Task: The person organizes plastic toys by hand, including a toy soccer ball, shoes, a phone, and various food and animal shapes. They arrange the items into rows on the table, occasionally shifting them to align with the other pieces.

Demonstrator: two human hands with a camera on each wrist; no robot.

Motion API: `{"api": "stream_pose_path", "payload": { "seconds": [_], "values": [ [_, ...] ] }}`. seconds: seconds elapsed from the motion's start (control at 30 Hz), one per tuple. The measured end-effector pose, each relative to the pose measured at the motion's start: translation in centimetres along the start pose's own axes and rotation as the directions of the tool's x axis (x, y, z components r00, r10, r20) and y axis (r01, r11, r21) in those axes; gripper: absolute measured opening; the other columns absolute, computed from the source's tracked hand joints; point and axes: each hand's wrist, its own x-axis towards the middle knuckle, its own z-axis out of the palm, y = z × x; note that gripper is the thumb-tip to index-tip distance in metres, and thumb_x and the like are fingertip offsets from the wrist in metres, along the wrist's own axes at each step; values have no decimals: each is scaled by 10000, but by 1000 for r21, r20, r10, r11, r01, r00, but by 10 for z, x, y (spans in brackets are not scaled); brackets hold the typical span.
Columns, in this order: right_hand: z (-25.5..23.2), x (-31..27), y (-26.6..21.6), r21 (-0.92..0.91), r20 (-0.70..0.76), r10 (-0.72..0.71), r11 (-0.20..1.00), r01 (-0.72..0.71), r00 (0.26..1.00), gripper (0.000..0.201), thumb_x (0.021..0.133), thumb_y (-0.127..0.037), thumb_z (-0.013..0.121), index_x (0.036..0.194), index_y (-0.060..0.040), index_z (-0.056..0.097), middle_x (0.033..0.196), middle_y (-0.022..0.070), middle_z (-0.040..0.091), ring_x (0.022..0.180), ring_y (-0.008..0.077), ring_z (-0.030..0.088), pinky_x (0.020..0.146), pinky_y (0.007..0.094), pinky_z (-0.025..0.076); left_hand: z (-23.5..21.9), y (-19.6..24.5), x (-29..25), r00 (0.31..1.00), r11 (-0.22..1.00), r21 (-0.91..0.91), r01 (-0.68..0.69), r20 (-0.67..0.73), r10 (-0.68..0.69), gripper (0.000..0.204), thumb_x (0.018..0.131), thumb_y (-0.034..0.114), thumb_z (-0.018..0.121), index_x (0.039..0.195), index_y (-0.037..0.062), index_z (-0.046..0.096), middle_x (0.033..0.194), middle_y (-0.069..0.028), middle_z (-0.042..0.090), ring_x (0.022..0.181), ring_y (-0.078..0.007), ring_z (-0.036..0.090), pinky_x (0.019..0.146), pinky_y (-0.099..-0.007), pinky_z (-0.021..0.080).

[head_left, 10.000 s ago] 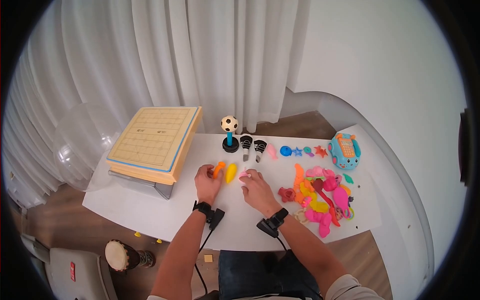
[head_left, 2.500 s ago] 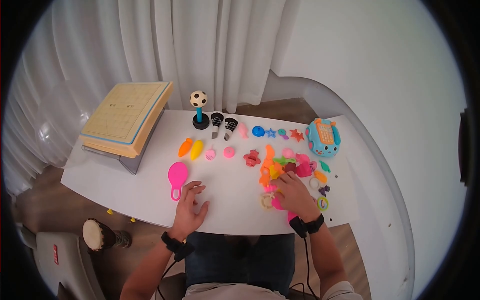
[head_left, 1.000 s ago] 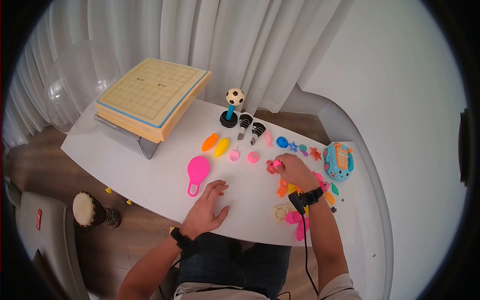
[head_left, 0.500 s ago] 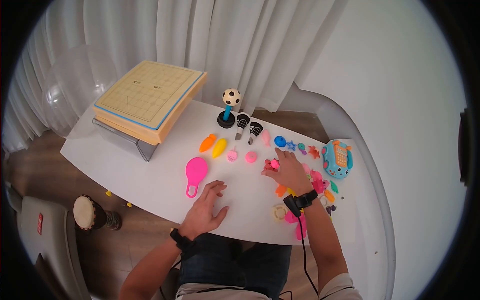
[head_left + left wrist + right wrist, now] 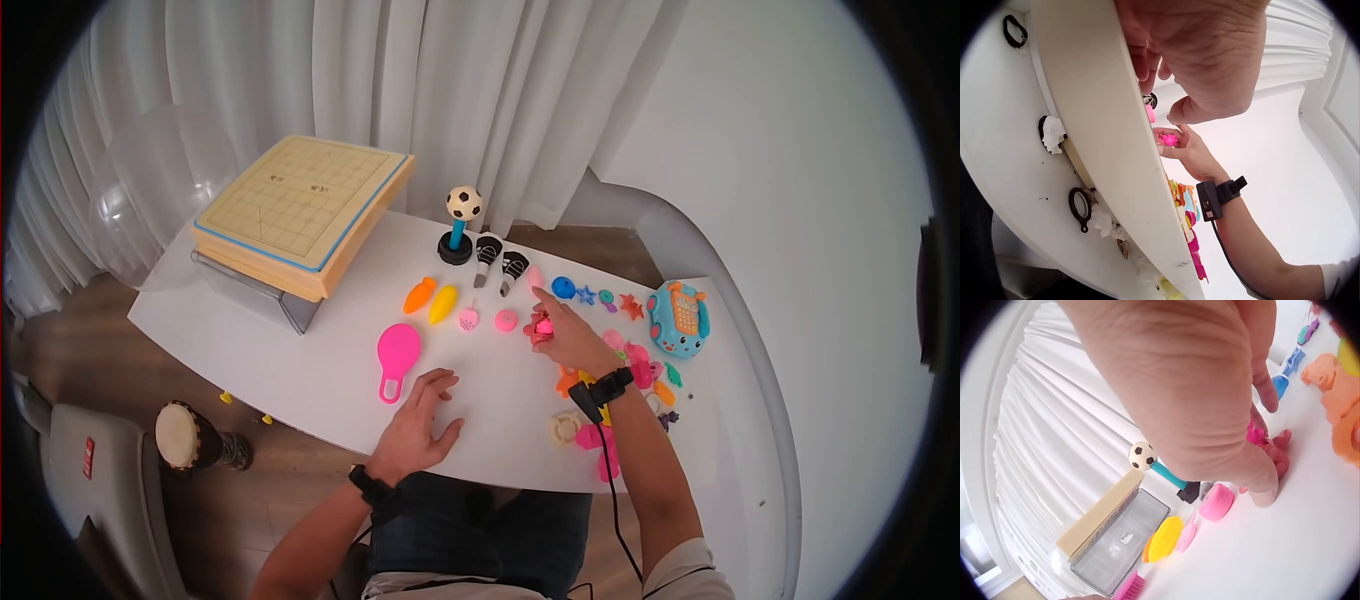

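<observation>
My right hand [image 5: 572, 335] is at a small red toy [image 5: 533, 338], its thumb and a finger around the sides. A bright pink flower-like piece [image 5: 1255, 434] sits on the red toy, partly hidden by the fingers. In the right wrist view the thumb tip is low beside the toy, near the table surface. Left of it lies a round pink piece [image 5: 506, 320]. My left hand [image 5: 412, 432] holds nothing; its fingers are relaxed over the front of the white table [image 5: 480, 410]. A pink hairbrush [image 5: 399, 350] lies just beyond it.
A row holds an orange carrot-like toy [image 5: 420, 295], a yellow toy [image 5: 443, 303] and a pale pink piece [image 5: 468, 319]. Behind stand a soccer-ball toy [image 5: 464, 203] and a game board [image 5: 305, 200]. A toy phone [image 5: 680, 319] stands right, beyond piled toys.
My right hand went from the pile to the red toy, set the pink piece there, spread, then closed around the toy, which has shifted slightly away from me. The hairbrush came onto the left side earlier.
</observation>
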Motion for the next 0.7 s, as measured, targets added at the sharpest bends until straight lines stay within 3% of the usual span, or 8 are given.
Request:
{"api": "stream_pose_path", "payload": {
  "seconds": [0.1, 0.13, 0.2, 0.3, 0.47, 0.57, 0.67, 0.7],
  "values": [
    [-1, 0, 0, 26, -17, -36, 999, 36, 999, 989, 821, -88, 854, 1649, -35, 316, 1442, 230, 608, 1365, 406, 567, 1135, 479, 500, 1, -2, 0, 1000, 1000, 1, 2, 2, -2, 684, 878, 59, 799, 1492, 60, 499, 1497, -171, 517, 1126, -264, 652, 802, -342, 559],
    [-4, -2, -4, -51, -44, -49, 998, 47, 998, 972, 827, -112, 856, 1643, -42, 333, 1455, 238, 598, 1368, 409, 566, 1137, 482, 496, 0, 0, 1, 1000, 1000, 2, -1, 6, 1, 684, 878, 59, 799, 1492, 60, 499, 1497, -171, 517, 1126, -264, 652, 802, -342, 559],
    [-11, -9, -11, -127, -72, -60, 991, 51, 996, 956, 832, -136, 859, 1636, -48, 349, 1468, 246, 589, 1371, 412, 566, 1139, 485, 493, -2, 5, 2, 1000, 1000, 12, 13, 19, -14, 650, 890, 64, 772, 1476, 39, 493, 1482, -186, 520, 1111, -303, 676, 905, -407, 590],
    [-28, -26, -8, -94, -201, -62, 995, 44, 978, 842, 856, -155, 837, 1586, -52, 431, 1475, 238, 584, 1358, 418, 571, 1135, 495, 489, 2, -4, 0, 1000, 1000, 8, -29, -4, 29, 690, 872, 51, 802, 1490, 61, 496, 1499, -174, 516, 1119, -264, 655, 792, -346, 554],
    [-52, -67, 14, -171, -299, -13, 985, -40, 954, 502, 865, -116, 793, 1337, -14, 654, 1394, 197, 648, 1306, 413, 592, 1094, 480, 506, 3, -7, 0, 999, 1000, 2, -31, -7, 31, 695, 865, 44, 808, 1487, 60, 498, 1503, -168, 517, 1116, -260, 659, 789, -350, 552],
    [-36, -102, 3, -282, -153, -51, 959, 6, 987, 379, 870, -85, 734, 1238, -4, 695, 1330, 183, 687, 1298, 396, 601, 1107, 490, 489, 4, -6, 0, 999, 1000, 3, -31, -6, 31, 691, 861, 39, 809, 1481, 62, 506, 1505, -165, 518, 1114, -257, 661, 790, -352, 551],
    [5, -122, -10, -496, -168, -235, 859, 124, 957, 324, 864, -19, 706, 1188, -28, 712, 1229, 129, 742, 1323, 353, 599, 1154, 530, 446, 4, -5, -1, 1000, 999, 11, -31, 4, 31, 679, 860, 43, 807, 1473, 64, 516, 1507, -163, 518, 1116, -257, 666, 794, -356, 552],
    [17, -127, -15, -493, -180, -230, 862, 115, 956, 324, 864, -19, 706, 1188, -28, 712, 1229, 129, 742, 1323, 353, 599, 1154, 530, 446, 4, -5, 0, 999, 999, 16, -39, 7, 39, 671, 862, 49, 805, 1469, 65, 521, 1509, -162, 518, 1120, -258, 669, 799, -359, 554]
  ]
}}
